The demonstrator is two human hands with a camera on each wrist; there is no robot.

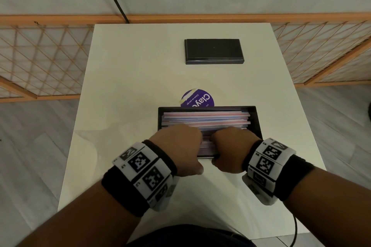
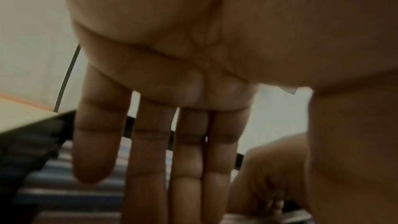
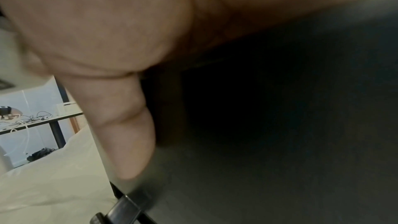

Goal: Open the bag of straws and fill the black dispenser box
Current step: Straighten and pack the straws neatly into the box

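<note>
The black dispenser box stands open near the table's front, packed with pink- and blue-striped straws lying lengthwise. My left hand lies over the box's near left part. In the left wrist view its fingers are straight and press down on the straws. My right hand sits beside it on the near right part. Its fingers bend over the rim, and its thumb lies against the outside of the near wall. Both hands hide the nearest straws.
The box's black lid lies flat at the far side of the white table. A round purple label lies just behind the box. What looks like clear plastic film lies left of the box. A wooden lattice screen stands behind.
</note>
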